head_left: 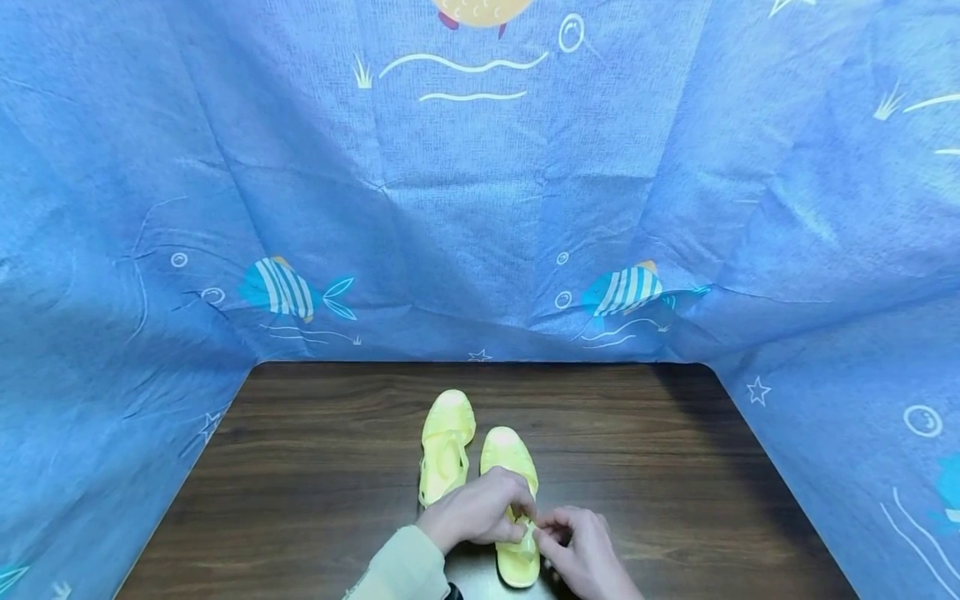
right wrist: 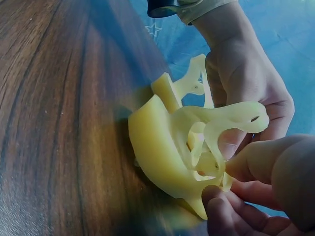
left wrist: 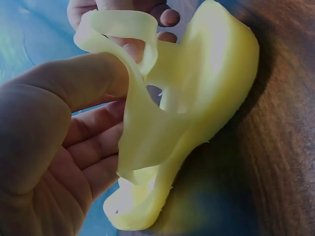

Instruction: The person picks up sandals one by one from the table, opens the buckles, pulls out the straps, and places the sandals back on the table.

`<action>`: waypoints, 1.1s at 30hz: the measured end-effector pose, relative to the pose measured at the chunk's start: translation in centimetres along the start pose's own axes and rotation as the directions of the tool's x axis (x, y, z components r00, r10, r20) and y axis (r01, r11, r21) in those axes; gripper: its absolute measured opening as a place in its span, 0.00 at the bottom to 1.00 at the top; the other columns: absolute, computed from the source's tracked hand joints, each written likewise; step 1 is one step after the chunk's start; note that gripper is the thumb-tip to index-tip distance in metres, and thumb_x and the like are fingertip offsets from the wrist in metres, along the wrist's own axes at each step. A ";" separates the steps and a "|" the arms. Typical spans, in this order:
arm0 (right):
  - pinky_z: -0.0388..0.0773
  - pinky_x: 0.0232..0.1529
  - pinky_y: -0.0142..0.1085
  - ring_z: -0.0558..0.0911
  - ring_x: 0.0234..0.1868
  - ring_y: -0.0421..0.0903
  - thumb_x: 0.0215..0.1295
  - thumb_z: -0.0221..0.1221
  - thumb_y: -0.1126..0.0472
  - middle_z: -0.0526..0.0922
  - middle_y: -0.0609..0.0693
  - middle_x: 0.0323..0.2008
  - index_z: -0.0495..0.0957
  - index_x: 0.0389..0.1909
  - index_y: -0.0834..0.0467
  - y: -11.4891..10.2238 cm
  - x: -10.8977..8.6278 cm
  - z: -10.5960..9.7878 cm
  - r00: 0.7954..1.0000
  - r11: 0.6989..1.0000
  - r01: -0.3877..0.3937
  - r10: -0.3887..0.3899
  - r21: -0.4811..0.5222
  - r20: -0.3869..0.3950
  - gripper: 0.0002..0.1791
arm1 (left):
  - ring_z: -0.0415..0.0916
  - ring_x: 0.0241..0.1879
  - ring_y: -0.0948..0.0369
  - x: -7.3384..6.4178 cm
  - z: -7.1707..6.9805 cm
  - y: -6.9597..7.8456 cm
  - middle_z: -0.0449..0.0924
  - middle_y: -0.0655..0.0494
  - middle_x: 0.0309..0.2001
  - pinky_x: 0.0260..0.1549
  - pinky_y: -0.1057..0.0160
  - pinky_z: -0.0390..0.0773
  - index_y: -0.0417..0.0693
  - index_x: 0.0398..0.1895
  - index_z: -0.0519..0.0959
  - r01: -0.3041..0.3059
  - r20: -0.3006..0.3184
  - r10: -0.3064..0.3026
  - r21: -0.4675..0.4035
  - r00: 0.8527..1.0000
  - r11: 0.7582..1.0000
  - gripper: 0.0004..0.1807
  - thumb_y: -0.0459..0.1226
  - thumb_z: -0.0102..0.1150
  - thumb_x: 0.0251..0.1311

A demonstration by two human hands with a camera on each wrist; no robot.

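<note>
A pair of pale yellow, glossy sandals stands on the table, toes pointing away from me. Both hands work at the ankle strap of the right sandal (head_left: 508, 450). My left hand (head_left: 486, 507) comes across from the left and holds the strap (left wrist: 147, 132) between thumb and fingers. On the sandal's right side, my right hand (head_left: 581, 546) pinches the strap low by the heel opening, as the right wrist view shows. A loop of strap (right wrist: 236, 116) with a small slot stands up free between the hands. The left sandal (head_left: 450, 417) sits slightly farther back, untouched.
The dark wood-grain table (head_left: 322, 467) has rounded far corners. Blue cloth (head_left: 465, 225) printed with fish and stars hangs behind it and along both sides. A dark band (right wrist: 162, 7) circles my left wrist below a pale sleeve (head_left: 405, 567).
</note>
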State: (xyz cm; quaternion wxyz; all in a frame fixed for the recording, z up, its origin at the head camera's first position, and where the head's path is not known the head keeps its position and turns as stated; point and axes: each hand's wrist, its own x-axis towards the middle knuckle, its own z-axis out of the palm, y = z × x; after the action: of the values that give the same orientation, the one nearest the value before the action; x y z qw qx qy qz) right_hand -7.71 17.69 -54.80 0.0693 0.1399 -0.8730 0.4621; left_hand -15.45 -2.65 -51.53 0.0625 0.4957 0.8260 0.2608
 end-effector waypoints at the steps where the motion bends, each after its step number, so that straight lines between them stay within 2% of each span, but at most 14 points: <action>1: 0.76 0.26 0.23 0.78 0.24 0.26 0.56 0.71 0.69 0.84 0.34 0.24 0.89 0.30 0.49 0.0 0.0 0.1 0.999 1.000 0.023 -0.024 -0.011 -0.025 0.09 | 0.76 0.36 0.77 -0.1 0.0 0.0 0.85 0.66 0.36 0.44 0.82 0.71 0.52 0.38 0.91 0.003 -0.011 -0.003 0.000 1.000 1.000 0.10 0.32 0.74 0.53; 5: 0.75 0.27 0.21 0.77 0.25 0.25 0.53 0.74 0.69 0.83 0.32 0.26 0.90 0.30 0.48 0.0 -0.1 0.5 0.987 0.992 0.107 -0.114 -0.068 -0.113 0.11 | 0.77 0.36 0.76 -0.3 0.1 -0.1 0.86 0.65 0.36 0.48 0.80 0.70 0.52 0.38 0.90 0.014 -0.040 -0.015 -0.026 0.999 1.000 0.08 0.33 0.73 0.54; 9: 0.74 0.27 0.21 0.76 0.26 0.24 0.50 0.77 0.69 0.81 0.29 0.25 0.90 0.29 0.46 0.1 0.0 0.9 0.964 0.977 0.175 -0.196 -0.124 -0.178 0.13 | 0.77 0.35 0.76 -0.4 0.2 -0.1 0.87 0.62 0.35 0.42 0.81 0.74 0.49 0.37 0.90 0.028 -0.063 -0.034 -0.084 0.997 0.996 0.07 0.32 0.74 0.55; 14: 0.74 0.26 0.21 0.76 0.25 0.24 0.48 0.77 0.70 0.81 0.29 0.25 0.89 0.28 0.48 0.2 0.0 1.1 0.952 0.971 0.199 -0.223 -0.132 -0.211 0.14 | 0.77 0.35 0.76 -0.6 0.4 -0.3 0.88 0.61 0.35 0.40 0.82 0.75 0.47 0.36 0.89 0.033 -0.078 -0.042 -0.104 0.996 0.994 0.06 0.32 0.74 0.55; 17: 0.76 0.26 0.22 0.77 0.24 0.25 0.50 0.76 0.71 0.82 0.31 0.25 0.88 0.30 0.49 0.2 -0.2 1.0 0.968 0.982 0.163 -0.178 -0.095 -0.180 0.13 | 0.78 0.35 0.76 -0.6 0.5 -0.5 0.88 0.61 0.35 0.40 0.82 0.74 0.48 0.36 0.88 0.027 -0.073 -0.033 -0.091 0.997 0.995 0.05 0.33 0.75 0.56; 21: 0.77 0.25 0.22 0.78 0.23 0.26 0.55 0.72 0.71 0.84 0.33 0.24 0.89 0.32 0.50 0.1 -0.5 0.4 0.997 0.999 0.044 -0.046 -0.017 -0.064 0.11 | 0.78 0.35 0.77 -0.6 0.5 -0.6 0.88 0.63 0.34 0.40 0.83 0.73 0.49 0.35 0.88 0.012 -0.057 -0.015 -0.060 0.998 0.998 0.05 0.34 0.75 0.57; 24: 0.77 0.26 0.23 0.79 0.23 0.26 0.59 0.70 0.68 0.85 0.33 0.24 0.89 0.32 0.50 0.0 -0.5 -0.1 1.000 1.000 -0.019 0.019 -0.001 0.013 0.08 | 0.78 0.34 0.78 -0.5 0.4 -0.6 0.87 0.65 0.34 0.39 0.84 0.73 0.49 0.35 0.88 0.013 -0.042 -0.016 -0.055 0.999 0.998 0.05 0.34 0.75 0.57; 27: 0.77 0.27 0.24 0.79 0.24 0.26 0.60 0.70 0.67 0.84 0.32 0.24 0.89 0.31 0.49 -0.1 -0.5 -0.3 0.999 0.999 -0.018 0.019 -0.029 0.035 0.08 | 0.77 0.34 0.78 -0.5 0.4 -0.5 0.87 0.65 0.35 0.39 0.84 0.73 0.49 0.37 0.89 0.018 -0.029 -0.020 -0.062 0.999 0.998 0.06 0.34 0.74 0.57; 33: 0.74 0.26 0.21 0.74 0.20 0.23 0.56 0.71 0.69 0.79 0.28 0.21 0.87 0.27 0.46 -0.1 -0.3 0.0 0.998 0.993 0.052 -0.054 -0.103 -0.017 0.12 | 0.78 0.36 0.76 -0.5 0.4 -0.5 0.88 0.63 0.37 0.45 0.82 0.70 0.50 0.41 0.91 -0.005 -0.029 0.004 -0.052 1.000 0.999 0.09 0.32 0.72 0.57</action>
State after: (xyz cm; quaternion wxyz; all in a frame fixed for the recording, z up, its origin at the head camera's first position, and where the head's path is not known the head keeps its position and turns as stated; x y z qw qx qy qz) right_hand -7.34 17.69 -54.79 0.0973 0.1545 -0.8908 0.4162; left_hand -15.48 -3.07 -52.23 0.0627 0.4919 0.8187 0.2894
